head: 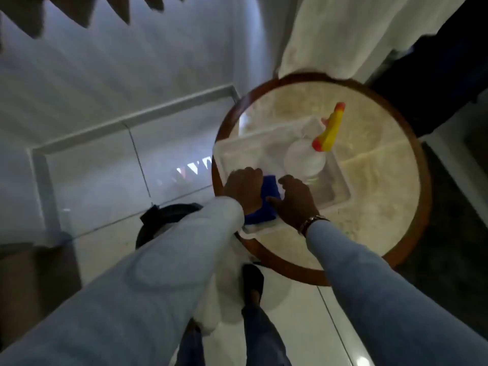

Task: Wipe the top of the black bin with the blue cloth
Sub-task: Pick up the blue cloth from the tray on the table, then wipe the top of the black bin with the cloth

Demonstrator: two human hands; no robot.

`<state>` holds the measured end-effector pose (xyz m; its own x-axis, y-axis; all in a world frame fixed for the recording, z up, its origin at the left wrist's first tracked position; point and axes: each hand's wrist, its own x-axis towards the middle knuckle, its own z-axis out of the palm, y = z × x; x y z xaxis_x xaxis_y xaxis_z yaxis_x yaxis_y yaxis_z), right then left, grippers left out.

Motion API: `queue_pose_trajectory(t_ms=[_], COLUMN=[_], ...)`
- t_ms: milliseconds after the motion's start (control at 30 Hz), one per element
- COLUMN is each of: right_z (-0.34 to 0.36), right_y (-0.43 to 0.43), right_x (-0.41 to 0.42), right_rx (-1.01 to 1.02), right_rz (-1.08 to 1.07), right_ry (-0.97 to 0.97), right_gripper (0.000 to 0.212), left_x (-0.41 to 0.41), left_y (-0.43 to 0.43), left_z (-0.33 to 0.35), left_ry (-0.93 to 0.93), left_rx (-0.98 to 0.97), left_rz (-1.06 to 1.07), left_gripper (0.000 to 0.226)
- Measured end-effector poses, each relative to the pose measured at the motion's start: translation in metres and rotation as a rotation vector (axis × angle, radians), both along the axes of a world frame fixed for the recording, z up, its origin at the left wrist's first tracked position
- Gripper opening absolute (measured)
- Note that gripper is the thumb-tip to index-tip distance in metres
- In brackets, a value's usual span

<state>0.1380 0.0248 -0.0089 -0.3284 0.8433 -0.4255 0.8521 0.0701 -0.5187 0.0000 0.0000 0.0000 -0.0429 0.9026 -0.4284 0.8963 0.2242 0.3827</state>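
Note:
The blue cloth lies at the near end of a white tray on a round table. My left hand rests on the cloth's left side with its fingers curled onto it. My right hand presses on the cloth's right side, fingers bent. Most of the cloth is hidden under both hands. The black bin stands on the floor left of the table, largely covered by my left sleeve.
A white spray bottle with a yellow and orange trigger head stands in the tray. The round table has a dark wooden rim and a pale marble top. White curtains hang behind. My shoe is on the glossy tiled floor.

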Motion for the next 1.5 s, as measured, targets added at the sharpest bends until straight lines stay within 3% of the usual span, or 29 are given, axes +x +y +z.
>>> queue_pose_trajectory(t_ms=[100,167,300,500,700,800,900,967,1067,1133,1267,1500], right_z=[-0.027,-0.038,-0.02,0.038,0.023,-0.029,-0.091,-0.13,-0.174,-0.192,-0.218,-0.263], right_y=[0.002,0.0,-0.006,-0.035,-0.106,-0.137,-0.148,-0.144,-0.134,-0.135,-0.154,-0.195], right_x=[-0.005,-0.008,-0.006,-0.038,-0.107,-0.131,-0.148,-0.159,-0.179,-0.189,-0.192,-0.176], right_rx=[-0.05,-0.031,0.036,0.137,0.024,-0.069,-0.105,-0.181,-0.32,-0.241,0.211,0.338], right_rz=[-0.07,-0.122,-0.214,-0.189,-0.032,-0.003,-0.036,-0.069,0.011,0.105,0.208,0.556], right_ry=[-0.006,0.036,0.134,0.34,0.503,0.494,0.403,0.301,0.212,0.173,0.09,-0.098], right_gripper=[0.052,0.05,0.058,0.014,0.039,0.038,0.033,0.03,0.028,0.034,0.056,0.076], left_x=[0.002,-0.001,-0.01,-0.05,-0.105,-0.129,-0.15,-0.165,-0.186,-0.193,-0.193,-0.196], left_y=[0.01,0.015,0.009,-0.054,-0.146,-0.191,-0.226,-0.246,-0.275,-0.287,-0.292,-0.291], left_z=[-0.027,-0.035,-0.023,0.017,-0.012,-0.063,-0.121,-0.161,-0.214,-0.236,-0.258,-0.266], left_ry=[0.148,0.142,-0.188,-0.648,-0.806,-0.715,-0.494,-0.392,-0.295,-0.19,-0.043,0.014], left_rx=[-0.069,-0.071,0.018,0.157,0.246,0.256,0.345,0.257,0.034,-0.02,-0.031,-0.045], left_rz=[-0.061,-0.015,0.127,0.423,0.796,0.821,0.856,0.823,0.538,0.364,0.176,0.13], left_gripper=[0.046,0.038,0.02,0.029,0.027,0.033,0.042,0.074,0.123,0.137,0.145,0.146])
